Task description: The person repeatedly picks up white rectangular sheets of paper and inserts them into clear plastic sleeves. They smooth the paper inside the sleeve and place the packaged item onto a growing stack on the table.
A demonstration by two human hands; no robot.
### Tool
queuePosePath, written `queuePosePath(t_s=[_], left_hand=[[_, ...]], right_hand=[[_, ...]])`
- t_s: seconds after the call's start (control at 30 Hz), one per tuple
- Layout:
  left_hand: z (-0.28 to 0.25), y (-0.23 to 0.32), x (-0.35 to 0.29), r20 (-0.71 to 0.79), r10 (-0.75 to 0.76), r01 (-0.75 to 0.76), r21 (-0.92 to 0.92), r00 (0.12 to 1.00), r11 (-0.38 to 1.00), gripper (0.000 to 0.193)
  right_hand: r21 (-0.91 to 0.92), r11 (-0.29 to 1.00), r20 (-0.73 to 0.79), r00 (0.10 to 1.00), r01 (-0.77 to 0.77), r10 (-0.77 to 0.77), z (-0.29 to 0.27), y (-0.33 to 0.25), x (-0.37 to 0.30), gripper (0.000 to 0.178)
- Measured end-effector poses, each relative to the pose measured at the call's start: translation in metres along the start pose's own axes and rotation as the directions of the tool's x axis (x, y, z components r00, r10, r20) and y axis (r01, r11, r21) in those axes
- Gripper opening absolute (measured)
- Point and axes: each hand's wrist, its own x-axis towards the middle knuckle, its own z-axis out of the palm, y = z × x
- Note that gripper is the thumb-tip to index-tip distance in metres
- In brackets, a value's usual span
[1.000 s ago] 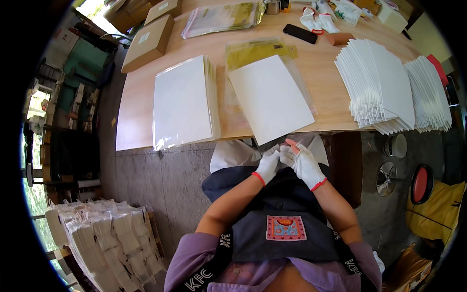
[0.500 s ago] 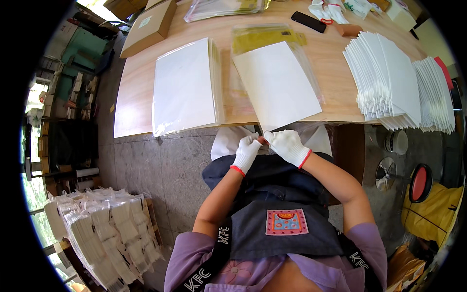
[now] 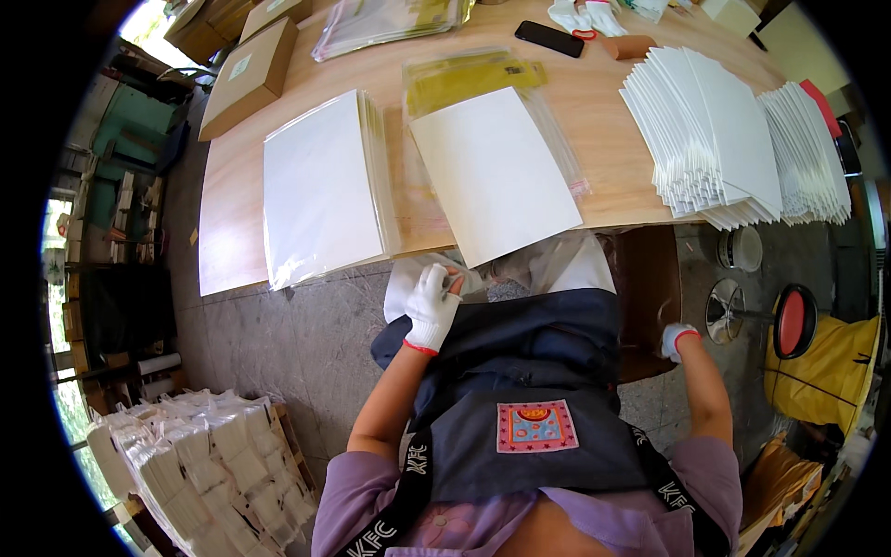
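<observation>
My left hand (image 3: pixel 432 306), in a white knit glove with bare fingertips, is above my lap, just below the table edge. Its fingers are curled in, and anything they hold is hidden. Out to the right, my right hand (image 3: pixel 679 342) reaches down at the rim of a brown cardboard box (image 3: pixel 648 302); its fingers are hidden. In front of me a white sheet (image 3: pixel 497 176) rests askew on clear plastic sleeves (image 3: pixel 473 79), one corner past the table edge. Left of it lies a stack of white sheets in clear sleeves (image 3: pixel 325 186).
Stacked white folded pieces (image 3: pixel 705 139) fan across the table's right side. Farther back are a black phone (image 3: pixel 549 39), a brown roll (image 3: pixel 629 47), spare gloves (image 3: pixel 587 16) and a flat carton (image 3: pixel 249 79). Bundled white goods (image 3: pixel 204 464) stand at lower left, a red-seated stool (image 3: pixel 795 321) at right.
My hands, together at the table edge before, are now apart. The right has swung right and down to the cardboard box; the left has shifted slightly left and down. My view has shifted a little.
</observation>
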Motion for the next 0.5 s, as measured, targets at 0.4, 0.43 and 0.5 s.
queuePosePath(t_s=[0.4, 0.43, 0.5], left_hand=[[0.003, 0.017, 0.017, -0.135, 0.234, -0.240, -0.029, 0.963, 0.970, 0.018], [0.008, 0.014, 0.010, -0.167, 0.091, -0.116, -0.146, 0.982, 0.982, 0.014], [0.008, 0.015, -0.001, 0.005, -0.414, 0.363, -0.490, 0.910, 0.793, 0.011]], right_hand=[[-0.097, 0.720, -0.992, -0.004, 0.687, -0.130, -0.193, -0.140, -0.097, 0.022], [0.044, 0.672, -0.983, 0.152, 0.739, -0.102, -0.192, -0.144, -0.091, 0.021], [0.298, 0.499, -0.932, 0.362, 0.814, -0.034, -0.191, -0.152, -0.086, 0.023]])
